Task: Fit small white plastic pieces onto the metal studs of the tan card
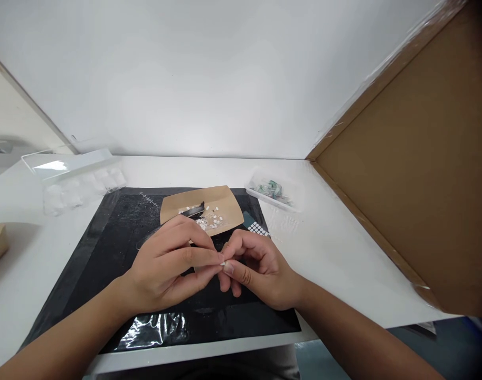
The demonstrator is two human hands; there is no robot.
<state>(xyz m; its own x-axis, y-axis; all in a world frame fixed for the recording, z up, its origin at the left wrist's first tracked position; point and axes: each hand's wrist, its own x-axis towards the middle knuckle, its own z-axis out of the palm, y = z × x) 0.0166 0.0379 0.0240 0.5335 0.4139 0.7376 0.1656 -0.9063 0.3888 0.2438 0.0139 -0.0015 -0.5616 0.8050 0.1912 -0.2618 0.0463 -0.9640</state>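
My left hand (176,266) and my right hand (260,269) meet over the black mat (209,322). Both are closed, thumb against fingers, pinching a tiny white piece (223,263) between their fingertips. Most of that piece is hidden, so its kind cannot be made out. Just beyond my fingers lies a brown paper tray (220,194) with several small white oval bits (203,222) and a dark strip (193,211) in it. A dark green sheet with white oval stickers (258,228) rests near my right knuckles.
At back right, a clear plastic box (264,198) holds green and white packets. On the left, a clear compartment box (82,187) has its lid raised. A cardboard panel (407,158) closes off the right side. A thin, branched clear piece (148,199) lies on the mat.
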